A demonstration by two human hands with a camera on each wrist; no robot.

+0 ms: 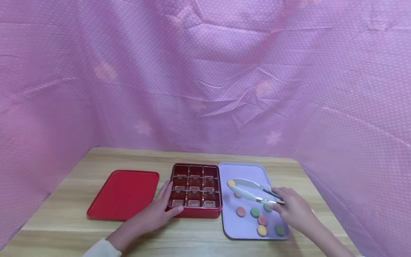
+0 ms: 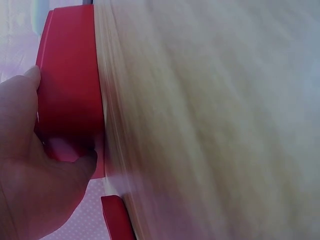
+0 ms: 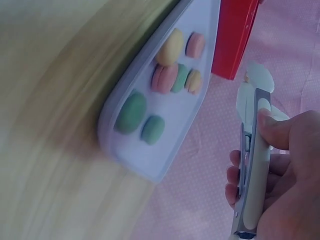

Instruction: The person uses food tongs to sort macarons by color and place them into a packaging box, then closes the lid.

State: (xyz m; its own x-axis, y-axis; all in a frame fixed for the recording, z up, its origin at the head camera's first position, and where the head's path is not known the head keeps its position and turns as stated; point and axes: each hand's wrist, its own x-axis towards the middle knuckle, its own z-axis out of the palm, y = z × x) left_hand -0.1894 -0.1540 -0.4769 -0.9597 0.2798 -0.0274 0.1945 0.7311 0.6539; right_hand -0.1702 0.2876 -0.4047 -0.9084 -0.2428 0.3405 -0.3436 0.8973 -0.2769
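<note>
My right hand [image 1: 293, 207] grips metal tongs [image 3: 255, 165] with pale tips. Between those tips is a yellow macaron [image 1: 231, 182], over the left side of the lavender tray [image 1: 247, 170]. On that tray lie several pink, green and yellow macarons, among them a pink macaron [image 3: 165, 78] and a green macaron [image 3: 152, 129]. Left of the tray stands a red box [image 1: 200, 213] with a clear insert divided into square compartments, and no macaron shows in them. My left hand [image 1: 158, 210] holds the box's front left corner, thumb on the front wall and fingers along the left side.
A flat red lid [image 1: 123, 194] lies on the wooden table [image 1: 189, 242], left of the box. Pink dotted cloth [image 1: 205, 89] hangs behind the table and at both sides. The box and the tray sit edge to edge.
</note>
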